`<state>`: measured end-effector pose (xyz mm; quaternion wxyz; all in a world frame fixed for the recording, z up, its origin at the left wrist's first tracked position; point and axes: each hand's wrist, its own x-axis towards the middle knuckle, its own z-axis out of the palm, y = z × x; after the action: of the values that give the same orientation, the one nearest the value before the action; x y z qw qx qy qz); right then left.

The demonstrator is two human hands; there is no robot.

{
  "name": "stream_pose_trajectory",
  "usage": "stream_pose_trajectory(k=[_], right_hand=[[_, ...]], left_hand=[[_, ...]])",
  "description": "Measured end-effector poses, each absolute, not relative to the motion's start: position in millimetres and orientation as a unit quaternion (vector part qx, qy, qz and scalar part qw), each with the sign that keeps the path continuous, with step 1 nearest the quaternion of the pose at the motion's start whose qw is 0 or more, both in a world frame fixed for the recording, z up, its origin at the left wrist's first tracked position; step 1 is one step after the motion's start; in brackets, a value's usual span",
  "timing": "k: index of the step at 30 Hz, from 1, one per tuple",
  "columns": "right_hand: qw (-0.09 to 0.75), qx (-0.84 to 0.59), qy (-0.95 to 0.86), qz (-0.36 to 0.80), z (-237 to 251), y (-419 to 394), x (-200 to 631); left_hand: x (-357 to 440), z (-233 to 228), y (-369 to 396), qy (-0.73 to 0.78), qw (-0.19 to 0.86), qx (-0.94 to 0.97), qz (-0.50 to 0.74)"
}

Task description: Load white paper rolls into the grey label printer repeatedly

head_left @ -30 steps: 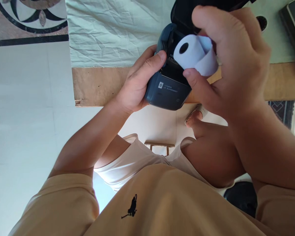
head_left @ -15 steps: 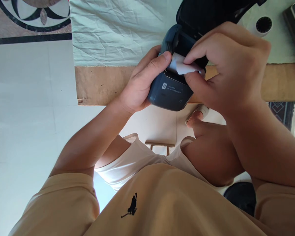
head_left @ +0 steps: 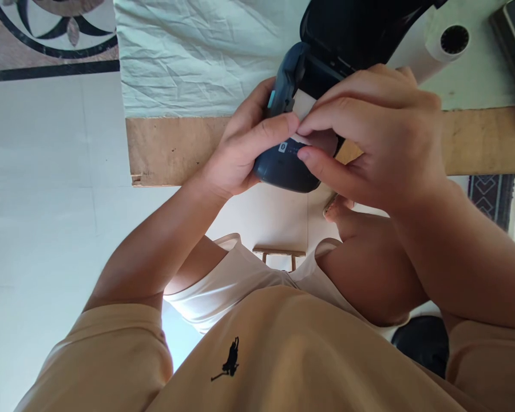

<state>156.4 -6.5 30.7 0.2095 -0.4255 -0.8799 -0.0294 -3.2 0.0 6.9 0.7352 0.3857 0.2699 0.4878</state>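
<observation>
— Two hands on one device?
— Yes. The left hand point(head_left: 236, 151) wraps the dark blue printer point(head_left: 283, 166) from nine o'clock, thumb pressed on its front. The right hand point(head_left: 369, 143) comes from three o'clock, its grip pinching the white paper strip point(head_left: 302, 106) at the open lid point(head_left: 347, 28).
— Any writing?
— A small white Bluetooth mark; the lines beside it are unreadable.
— Where is it?
— At the surface point(head_left: 175, 149) edge, a spare paper roll point(head_left: 448, 43) at one o'clock.

I see the small dark-blue plastic printer point(head_left: 285, 166) at the near edge of the cloth-covered wooden table point(head_left: 175, 149), between my left hand point(head_left: 244, 146) and right hand point(head_left: 369, 137). A white paper roll point(head_left: 444, 43) lies on the table behind and right of the printer, and a strip of white paper point(head_left: 304, 106) sits in the printer's open bay.
</observation>
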Motion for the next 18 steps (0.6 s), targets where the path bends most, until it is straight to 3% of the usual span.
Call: stream_pose_trajectory(k=[7,12,18], right_hand=[[0.220,-0.417,-0.881,-0.022,32.4,-6.8,158.7],[0.322,-0.458,-0.827,-0.040,35.5,-6.0,164.7],[0.295,-0.513,-0.805,-0.038,36.5,-4.8,164.3]], left_hand=[[-4.3,4.1,0.6,0.263,0.711,0.428,0.491],[-4.4,3.6,0.8,0.271,0.718,0.420,0.484],[-4.4,4.6,-0.6,0.286,0.710,0.422,0.485]])
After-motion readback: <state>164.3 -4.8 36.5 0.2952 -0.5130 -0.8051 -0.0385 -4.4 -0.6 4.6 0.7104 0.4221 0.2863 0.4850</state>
